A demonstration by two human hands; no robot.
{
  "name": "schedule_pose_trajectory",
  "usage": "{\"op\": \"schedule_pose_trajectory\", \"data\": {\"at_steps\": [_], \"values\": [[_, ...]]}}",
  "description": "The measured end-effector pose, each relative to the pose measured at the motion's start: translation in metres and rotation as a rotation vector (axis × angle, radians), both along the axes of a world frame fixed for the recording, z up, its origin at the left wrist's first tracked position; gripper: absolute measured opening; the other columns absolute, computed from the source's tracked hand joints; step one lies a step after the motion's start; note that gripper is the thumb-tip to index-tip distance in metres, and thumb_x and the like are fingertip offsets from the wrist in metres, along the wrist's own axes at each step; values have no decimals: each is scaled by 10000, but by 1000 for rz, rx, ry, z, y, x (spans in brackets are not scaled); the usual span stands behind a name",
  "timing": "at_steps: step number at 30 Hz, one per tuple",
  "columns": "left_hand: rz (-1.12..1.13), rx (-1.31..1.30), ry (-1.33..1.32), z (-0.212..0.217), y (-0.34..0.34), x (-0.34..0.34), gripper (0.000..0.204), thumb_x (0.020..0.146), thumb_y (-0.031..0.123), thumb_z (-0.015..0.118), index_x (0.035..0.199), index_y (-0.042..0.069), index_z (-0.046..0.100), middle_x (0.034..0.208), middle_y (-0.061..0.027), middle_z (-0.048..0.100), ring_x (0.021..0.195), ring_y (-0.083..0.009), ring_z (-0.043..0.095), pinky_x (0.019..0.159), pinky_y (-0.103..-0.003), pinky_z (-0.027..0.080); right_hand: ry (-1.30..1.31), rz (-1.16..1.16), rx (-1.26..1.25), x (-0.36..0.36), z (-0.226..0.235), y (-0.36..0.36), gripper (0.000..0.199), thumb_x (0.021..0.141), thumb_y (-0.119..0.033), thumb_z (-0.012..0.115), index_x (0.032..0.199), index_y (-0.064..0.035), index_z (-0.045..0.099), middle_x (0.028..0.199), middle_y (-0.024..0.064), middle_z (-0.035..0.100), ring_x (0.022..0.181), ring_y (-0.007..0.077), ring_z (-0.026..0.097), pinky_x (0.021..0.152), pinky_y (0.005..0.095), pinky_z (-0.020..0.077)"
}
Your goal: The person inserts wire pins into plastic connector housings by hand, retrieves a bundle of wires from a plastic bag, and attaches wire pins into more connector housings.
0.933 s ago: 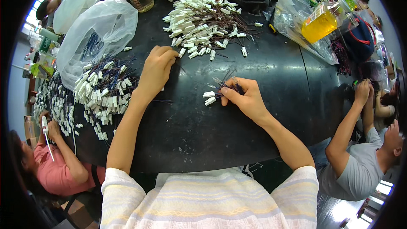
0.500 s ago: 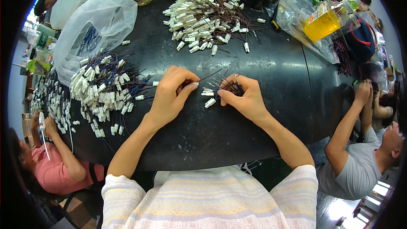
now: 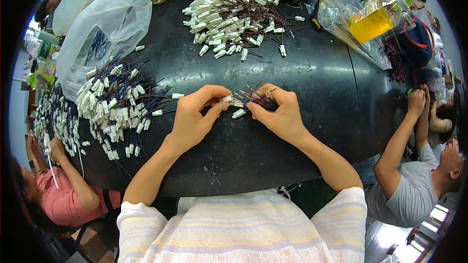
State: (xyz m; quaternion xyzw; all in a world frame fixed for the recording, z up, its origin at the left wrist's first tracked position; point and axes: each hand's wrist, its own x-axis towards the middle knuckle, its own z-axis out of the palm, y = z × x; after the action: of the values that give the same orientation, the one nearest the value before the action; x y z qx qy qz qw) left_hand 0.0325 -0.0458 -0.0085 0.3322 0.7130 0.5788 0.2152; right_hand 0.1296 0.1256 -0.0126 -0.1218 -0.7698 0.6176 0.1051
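Note:
Over the black table, my left hand (image 3: 197,116) pinches a small white plastic connector (image 3: 226,99) between thumb and index finger. Close beside it, my right hand (image 3: 280,112) is closed on a bunch of thin dark wires (image 3: 265,101), some tipped with bare metal terminals. Another white connector (image 3: 238,113) lies just below the right thumb, at the near side of the fingertips. Only a narrow gap separates the two hands. Whether the left connector touches the wire ends is too small to tell.
A heap of white connectors with brown wires (image 3: 219,17) lies ahead, another with blue wires (image 3: 112,100) to the left beside a clear plastic bag (image 3: 122,17). A bottle of yellow liquid (image 3: 373,22) lies far right. Co-workers sit at both sides.
My hands have come closer together, with the right fingertips shifted a little left. The brown wire that stretched from the left fingertips no longer shows plainly. The view has shifted slightly.

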Motion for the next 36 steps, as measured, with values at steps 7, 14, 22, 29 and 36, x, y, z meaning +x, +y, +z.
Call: {"op": "schedule_pose_trajectory", "data": {"at_steps": [7, 14, 22, 29, 36], "values": [[24, 47, 230, -2, 2, -1, 168, 748, -54, 607, 912, -18, 600, 779, -89, 621, 656, -130, 596, 591, -229, 479, -29, 78, 1, 2, -2, 3, 123, 711, -72, 648, 757, 12, 570, 573, 49, 561, 522, 45, 468, 478, 232, 383], [29, 39, 322, 1, 5, 6, 226, 728, -45, 635, 945, -13, 582, 815, -111, 640, 741, -160, 638, 624, -238, 494, -13, 40, -252, 0, 0, 6, 88, 719, -52, 637, 757, 3, 579, 610, 21, 575, 565, 46, 504, 515, 208, 392], [5, -50, 203, 4, 3, 12, 248, 744, -43, 641, 956, -26, 513, 885, -129, 652, 843, -168, 642, 725, -242, 506, -82, 179, -198, 0, 5, 8, 61, 739, -12, 623, 743, 4, 564, 612, 39, 593, 573, 55, 546, 526, 184, 404], [2, -59, 227, 2, 7, 15, 212, 745, -52, 634, 908, -22, 502, 863, -133, 651, 836, -169, 644, 719, -237, 506, -117, 246, -249, -3, 7, 10, 65, 730, -6, 634, 728, -1, 569, 612, 44, 599, 562, 56, 544, 515, 188, 400], [-14, -119, 241, 15, 8, -6, 234, 718, -51, 642, 927, -9, 547, 841, -101, 643, 761, -135, 621, 640, -244, 481, -91, 167, -347, -4, 7, 11, 72, 747, -26, 614, 785, 4, 561, 594, 34, 585, 549, 63, 542, 521, 201, 401]]}}
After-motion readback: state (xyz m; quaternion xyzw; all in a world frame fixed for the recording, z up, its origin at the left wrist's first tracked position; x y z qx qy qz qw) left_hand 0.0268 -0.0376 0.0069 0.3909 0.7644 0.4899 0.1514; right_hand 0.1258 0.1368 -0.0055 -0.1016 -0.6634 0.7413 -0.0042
